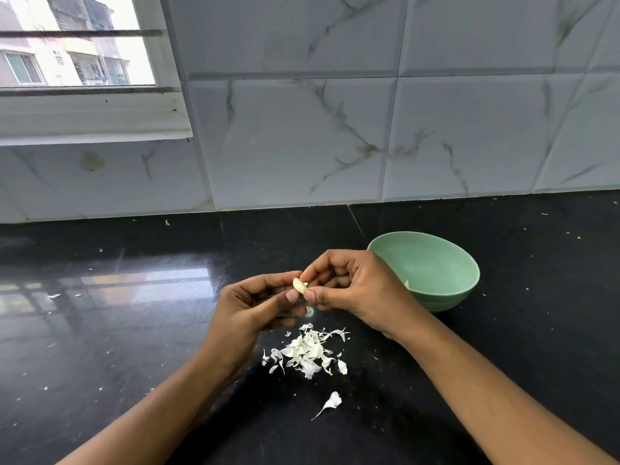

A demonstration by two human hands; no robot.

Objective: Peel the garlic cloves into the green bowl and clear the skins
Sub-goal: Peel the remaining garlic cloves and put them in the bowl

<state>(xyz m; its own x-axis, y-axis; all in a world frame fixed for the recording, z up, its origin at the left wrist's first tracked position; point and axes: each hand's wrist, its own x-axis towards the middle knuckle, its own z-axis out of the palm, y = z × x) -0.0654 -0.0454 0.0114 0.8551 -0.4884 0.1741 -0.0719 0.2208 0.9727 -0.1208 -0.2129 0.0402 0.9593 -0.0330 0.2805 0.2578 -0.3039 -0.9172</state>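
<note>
The green bowl [436, 263] sits on the bench [134, 330] just behind the right hand [355, 286]. It's round, smooth and matte, with faint ridges on the outside. All I can see in it is one pale sliver [407, 283] at the near edge. The hand blocks the rest, so I can't say what else is in there.

The garlic clove [299, 286] is up in the air between both hands, left of the bowl. It's small, curved and creamy, and looks mostly bare. The left hand [255, 303] has its grip pinched on it from below with thumb and fingertips. The right hand's grip is pinched on its top end, other fingers curled in.

Right under the hands is a loose pile of skins [307, 352], thin, papery, white and curly. One stray skin [332, 402] with a stringy tail lies nearer the camera. The bench is black, glossy stone with white flecks scattered about. The wall [302, 129] is pale marble-look tile.
</note>
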